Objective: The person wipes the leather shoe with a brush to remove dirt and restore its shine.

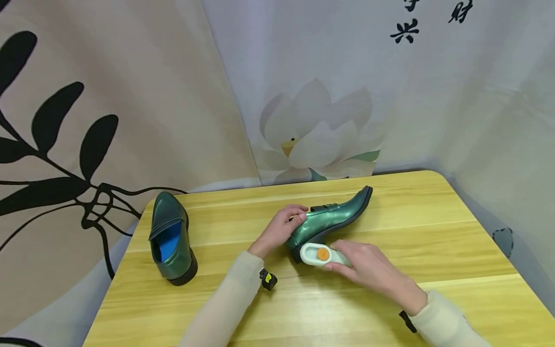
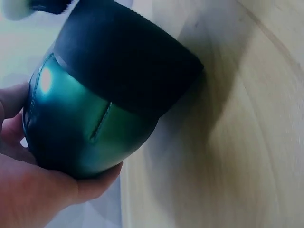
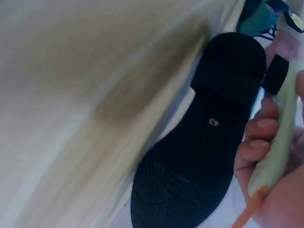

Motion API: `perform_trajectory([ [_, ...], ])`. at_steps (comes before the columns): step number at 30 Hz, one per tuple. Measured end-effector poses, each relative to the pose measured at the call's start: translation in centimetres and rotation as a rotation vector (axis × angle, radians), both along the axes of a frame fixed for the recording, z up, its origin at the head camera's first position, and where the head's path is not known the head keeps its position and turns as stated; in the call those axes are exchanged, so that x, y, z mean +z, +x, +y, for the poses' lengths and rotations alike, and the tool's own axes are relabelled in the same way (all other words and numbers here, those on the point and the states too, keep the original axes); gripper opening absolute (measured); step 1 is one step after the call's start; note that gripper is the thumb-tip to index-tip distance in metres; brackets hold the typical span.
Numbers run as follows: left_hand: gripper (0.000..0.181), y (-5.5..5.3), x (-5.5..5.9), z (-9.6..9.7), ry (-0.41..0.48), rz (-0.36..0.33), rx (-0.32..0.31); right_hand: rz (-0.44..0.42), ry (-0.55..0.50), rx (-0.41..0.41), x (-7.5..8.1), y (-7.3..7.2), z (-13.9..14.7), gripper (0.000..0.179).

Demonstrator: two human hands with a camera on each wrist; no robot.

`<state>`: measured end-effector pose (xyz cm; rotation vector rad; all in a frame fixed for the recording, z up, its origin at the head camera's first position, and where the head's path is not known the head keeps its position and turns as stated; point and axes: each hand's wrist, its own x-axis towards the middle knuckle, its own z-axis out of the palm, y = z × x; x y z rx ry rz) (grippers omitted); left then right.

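A shiny green loafer (image 1: 331, 218) with a black sole lies tilted on its side, toe toward the far right. My left hand (image 1: 284, 227) grips it round the opening near the heel, thumb on one side and fingers on the other. In my right hand (image 1: 368, 266) is a pale green brush (image 1: 311, 254) with an orange button. Its short black bristles (image 3: 275, 75) are right at the heel's edge. The right wrist view shows the loafer's dark sole (image 3: 209, 128) facing that hand, and an orange cord (image 3: 251, 207) at the handle's end.
A matching green loafer (image 1: 173, 241) with a blue insole stands upright at the table's left. The wooden table (image 1: 433, 231) has a rounded far right corner. Behind it hangs a printed curtain (image 1: 321, 120) with leaves, a flower and black characters.
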<state>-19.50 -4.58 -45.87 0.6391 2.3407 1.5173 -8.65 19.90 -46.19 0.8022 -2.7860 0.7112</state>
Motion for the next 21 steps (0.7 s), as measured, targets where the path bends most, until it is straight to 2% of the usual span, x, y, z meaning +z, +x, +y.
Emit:
perform_trajectory([
  [4,0.032,0.2,0.2,0.0,-0.017,0.007,-0.022,-0.003,0.002,-0.034,0.0,0.0,0.1,0.032],
  [9,0.035,0.3,0.6,0.3,-0.031,-0.001,-0.055,0.055,0.011,-0.095,-0.1,0.0,0.5,0.028],
  [14,0.035,0.2,0.2,0.2,-0.043,-0.018,-0.03,0.167,0.014,-0.023,-0.5,-0.1,-0.3,0.035],
  [17,0.035,0.2,0.1,-0.1,-0.051,-0.017,-0.028,0.197,0.017,0.011,-0.7,-0.1,-0.5,0.037],
  [19,0.035,0.3,0.1,-0.3,-0.054,-0.02,-0.028,0.199,0.011,-0.018,-0.7,-0.3,-0.3,0.035],
  [21,0.035,0.3,0.2,-0.5,-0.061,-0.021,-0.029,0.203,-0.001,-0.086,-0.6,-0.6,0.2,0.034],
])
